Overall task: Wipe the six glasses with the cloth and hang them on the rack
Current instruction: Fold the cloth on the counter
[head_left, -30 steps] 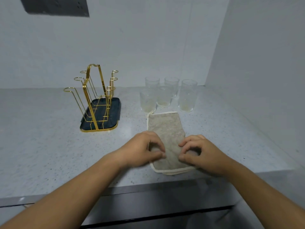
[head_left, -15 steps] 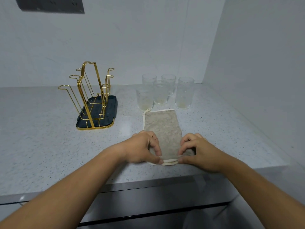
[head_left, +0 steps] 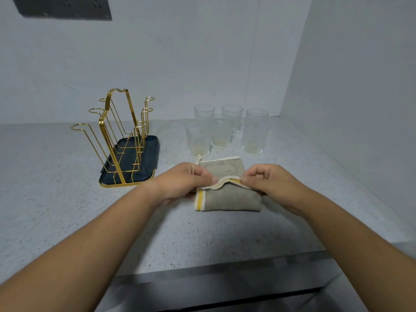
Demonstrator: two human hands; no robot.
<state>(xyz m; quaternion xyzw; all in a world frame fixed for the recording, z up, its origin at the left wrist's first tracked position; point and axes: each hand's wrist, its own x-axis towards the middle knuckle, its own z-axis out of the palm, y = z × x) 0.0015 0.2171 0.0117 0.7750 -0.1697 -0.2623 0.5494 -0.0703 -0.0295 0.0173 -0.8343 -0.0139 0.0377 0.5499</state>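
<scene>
A grey-beige cloth (head_left: 229, 200) with a cream hem and a yellow stripe lies on the speckled counter (head_left: 67, 199), its near part folded back over itself. My left hand (head_left: 188, 180) and my right hand (head_left: 264, 180) each pinch the lifted cream edge, one at either end. Behind the cloth stand several clear glasses (head_left: 254, 131) upright in a cluster. The gold wire rack (head_left: 117, 131) on its dark tray (head_left: 148, 163) stands to the left and holds no glass.
A white wall rises close on the right and another at the back. A dark panel (head_left: 65, 7) hangs on the back wall at upper left. The counter's front edge (head_left: 202, 270) runs just below my forearms.
Both hands have lifted the cloth's near edge and carried it away from me, folding the cloth over itself. The yellow stripe now shows.
</scene>
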